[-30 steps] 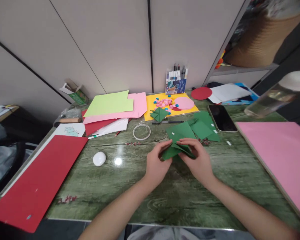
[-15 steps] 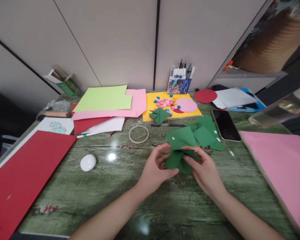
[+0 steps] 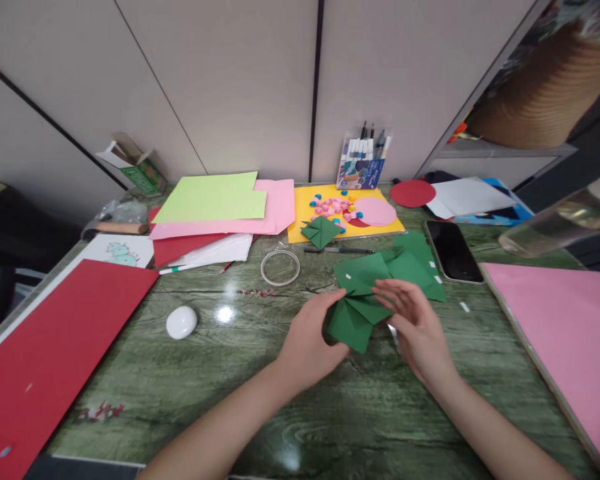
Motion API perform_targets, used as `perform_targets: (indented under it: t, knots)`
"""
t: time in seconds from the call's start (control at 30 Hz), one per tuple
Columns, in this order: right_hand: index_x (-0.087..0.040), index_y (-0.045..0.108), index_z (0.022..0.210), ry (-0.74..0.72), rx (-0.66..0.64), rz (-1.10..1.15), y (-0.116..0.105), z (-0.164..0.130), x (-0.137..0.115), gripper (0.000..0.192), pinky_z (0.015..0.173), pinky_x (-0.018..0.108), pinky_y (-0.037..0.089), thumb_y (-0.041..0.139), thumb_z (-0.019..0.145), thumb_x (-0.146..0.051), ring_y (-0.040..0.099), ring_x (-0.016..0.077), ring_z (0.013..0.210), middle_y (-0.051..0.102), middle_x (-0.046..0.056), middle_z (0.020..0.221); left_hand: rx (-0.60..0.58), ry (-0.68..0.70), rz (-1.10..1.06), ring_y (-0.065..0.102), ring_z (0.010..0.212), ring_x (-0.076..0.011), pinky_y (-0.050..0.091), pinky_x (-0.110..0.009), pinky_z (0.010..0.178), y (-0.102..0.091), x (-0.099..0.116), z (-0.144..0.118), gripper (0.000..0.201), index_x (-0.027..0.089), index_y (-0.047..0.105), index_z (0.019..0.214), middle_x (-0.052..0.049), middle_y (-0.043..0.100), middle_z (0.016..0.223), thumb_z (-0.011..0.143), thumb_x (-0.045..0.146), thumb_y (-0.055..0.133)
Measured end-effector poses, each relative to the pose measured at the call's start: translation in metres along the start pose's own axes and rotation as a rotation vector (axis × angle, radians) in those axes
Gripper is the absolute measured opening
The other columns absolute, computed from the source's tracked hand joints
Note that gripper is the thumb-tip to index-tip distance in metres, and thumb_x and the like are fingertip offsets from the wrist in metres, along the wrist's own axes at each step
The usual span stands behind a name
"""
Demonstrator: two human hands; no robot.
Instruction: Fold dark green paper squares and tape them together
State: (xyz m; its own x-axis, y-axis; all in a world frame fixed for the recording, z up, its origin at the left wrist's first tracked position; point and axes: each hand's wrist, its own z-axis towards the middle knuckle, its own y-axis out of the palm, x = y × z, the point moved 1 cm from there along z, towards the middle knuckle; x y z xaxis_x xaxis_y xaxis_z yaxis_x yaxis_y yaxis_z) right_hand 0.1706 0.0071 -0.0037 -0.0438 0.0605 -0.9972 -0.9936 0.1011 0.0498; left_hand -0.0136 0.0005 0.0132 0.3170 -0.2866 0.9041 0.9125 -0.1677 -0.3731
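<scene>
At the green desk, we have turned the folded green paper since half a second ago: it sat bunched between both hands then, and now it fans out flatter, one square corner pointing down toward us. By our reading, the piece is being opened or re-angled for its next crease rather than pressed shut.

Our left hand pinches the paper's left edge, thumb and fingers drawn narrow on it. Our right hand has loosened; its fingers spread half open, the tips resting on the paper's upper right flap, and we cannot tell whether the thumb grips from beneath.

The paper hangs just above the desk, mid-table, just in front of a loose pile of green sheets. A phone lies to the right, a tape ring to the left, and a white egg-shaped object well apart on the left.
</scene>
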Motion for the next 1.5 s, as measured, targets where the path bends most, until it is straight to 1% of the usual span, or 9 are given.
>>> perform_targets:
  t: [0.13,0.23,0.33,0.47,0.67,0.97,1.27,1.37,1.5]
  knots:
    - [-0.026,0.053,0.103,-0.196,0.052,-0.193,-0.004,-0.002,-0.007,0.033,0.095,0.043,0.040,0.059,0.072,-0.016,0.052,0.0223,0.107,0.055,0.007,0.109,0.029,0.022,0.070,0.049,0.116,-0.0207,0.038,-0.038,0.101,-0.001,-0.002,0.000,0.062,0.024,0.045,0.124,-0.005,0.054,0.125,0.066,0.010,0.060]
    - [-0.026,0.055,0.098,-0.374,0.004,-0.407,-0.002,-0.006,-0.013,0.026,0.091,0.044,0.040,0.060,0.074,-0.018,0.051,0.0240,0.104,0.055,0.007,0.105,0.058,0.011,0.075,0.050,0.116,-0.0223,0.038,-0.041,0.101,-0.001,-0.004,0.000,0.062,0.023,0.044,0.124,-0.007,0.054,0.125,0.066,0.011,0.061]
    - [-0.026,0.057,0.096,-0.444,-0.034,-0.556,0.001,-0.009,-0.015,0.024,0.088,0.043,0.040,0.062,0.074,-0.019,0.052,0.0239,0.101,0.056,0.006,0.105,0.058,0.005,0.072,0.050,0.116,-0.0224,0.038,-0.041,0.101,-0.001,-0.005,0.000,0.064,0.023,0.043,0.125,-0.007,0.054,0.125,0.064,0.010,0.061]
    - [-0.026,0.059,0.092,-0.455,-0.016,-0.624,0.000,-0.008,-0.014,0.019,0.087,0.042,0.040,0.062,0.075,-0.019,0.052,0.0230,0.099,0.058,0.005,0.103,0.035,-0.012,0.020,0.051,0.115,-0.0217,0.040,-0.040,0.099,0.001,-0.005,-0.001,0.066,0.024,0.041,0.126,-0.007,0.054,0.125,0.065,0.012,0.063]
    - [-0.026,0.061,0.084,-0.397,-0.067,-0.568,0.000,-0.003,-0.016,0.012,0.071,0.033,0.044,0.056,0.079,-0.017,0.056,0.0189,0.081,0.061,0.002,0.080,-0.010,0.027,0.008,0.051,0.115,-0.0226,0.040,-0.041,0.100,0.001,-0.002,-0.002,0.068,0.023,0.042,0.126,-0.007,0.054,0.125,0.062,0.009,0.063]
    - [-0.025,0.062,0.086,-0.300,-0.093,-0.531,-0.002,-0.004,-0.011,0.012,0.073,0.032,0.045,0.056,0.078,-0.020,0.058,0.0187,0.081,0.063,0.002,0.083,-0.052,0.032,-0.140,0.050,0.118,-0.0217,0.041,-0.038,0.101,0.000,0.001,-0.003,0.065,0.023,0.043,0.127,-0.007,0.051,0.130,0.066,0.005,0.057]
    - [-0.025,0.064,0.085,-0.221,-0.059,-0.527,0.003,-0.006,-0.011,0.011,0.071,0.030,0.048,0.057,0.080,-0.031,0.060,0.0173,0.077,0.066,0.002,0.083,0.002,0.049,-0.061,0.050,0.119,-0.0184,0.039,-0.039,0.103,0.000,-0.003,-0.005,0.060,0.025,0.046,0.125,-0.004,0.054,0.129,0.070,0.001,0.049]
    - [-0.024,0.065,0.085,-0.203,-0.032,-0.525,0.002,-0.005,-0.010,0.012,0.071,0.030,0.048,0.057,0.081,-0.033,0.061,0.0177,0.078,0.067,0.002,0.083,0.053,0.064,-0.032,0.052,0.116,-0.0189,0.040,-0.039,0.101,0.000,-0.004,-0.003,0.054,0.024,0.053,0.115,-0.004,0.056,0.126,0.067,0.000,0.054]
    - [-0.025,0.065,0.085,-0.235,-0.026,-0.537,0.002,-0.007,-0.010,0.012,0.070,0.031,0.048,0.057,0.080,-0.033,0.061,0.0184,0.078,0.067,0.002,0.083,0.146,0.078,0.002,0.059,0.102,-0.0193,0.047,-0.037,0.090,-0.003,-0.005,0.000,0.035,0.022,0.063,0.091,-0.004,0.065,0.107,0.064,0.000,0.058]
